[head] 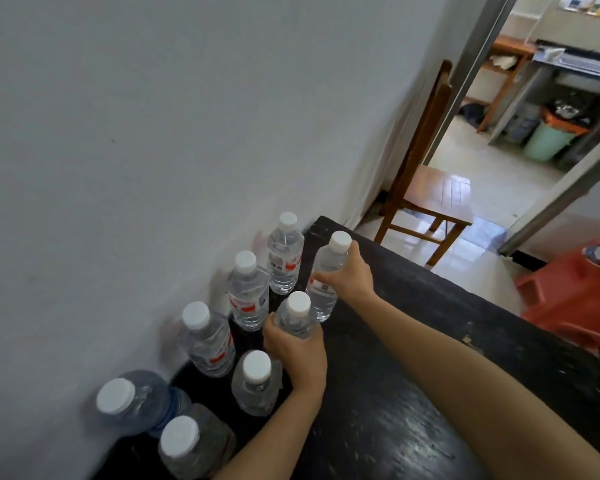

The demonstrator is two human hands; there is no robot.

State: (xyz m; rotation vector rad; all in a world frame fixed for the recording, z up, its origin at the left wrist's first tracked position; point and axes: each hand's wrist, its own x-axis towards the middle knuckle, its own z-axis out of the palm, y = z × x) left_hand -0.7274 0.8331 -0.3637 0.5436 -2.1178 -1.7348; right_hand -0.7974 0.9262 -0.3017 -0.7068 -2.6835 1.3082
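Observation:
Several clear water bottles with white caps stand on a black table [413, 393] beside a white wall. My left hand [298, 355] grips one bottle [297, 313] around its body, just below the cap. My right hand [352, 275] grips another bottle [328, 271] farther back, fingers wrapped round its shoulder. Three more labelled bottles line the wall: one at the far end [284, 258], one in the middle [248, 292], one nearer [208, 341]. A further bottle [255, 382] stands just left of my left wrist.
Two larger bottles [132, 400] [187, 445] stand at the table's near left corner. A wooden chair [430, 192] stands beyond the table by the wall. A red plastic stool [575, 292] is on the floor to the right. An open doorway shows a green bin [548, 140].

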